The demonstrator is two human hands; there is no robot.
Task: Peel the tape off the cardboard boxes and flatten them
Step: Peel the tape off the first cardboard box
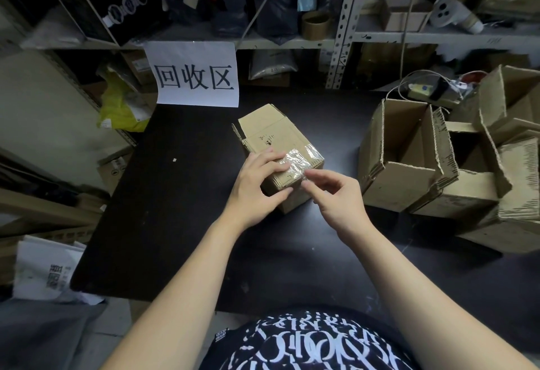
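A small brown cardboard box (pixel 271 135) lies on the black table (pixel 175 200), its near end wrapped in clear shiny tape (pixel 298 160). My left hand (pixel 257 182) holds the near left end of the box, fingers laid over its top and thumb against its front face. My right hand (pixel 333 194) is at the box's near right corner, where thumb and forefinger pinch the edge of the tape. The box's far end shows a loose flap.
Several opened cardboard boxes (pixel 409 162) are piled on the table's right side. A white paper sign (pixel 194 74) hangs from the metal shelving (pixel 342 36) behind the table. Bags and flat cardboard lie on the floor at left (pixel 49 267).
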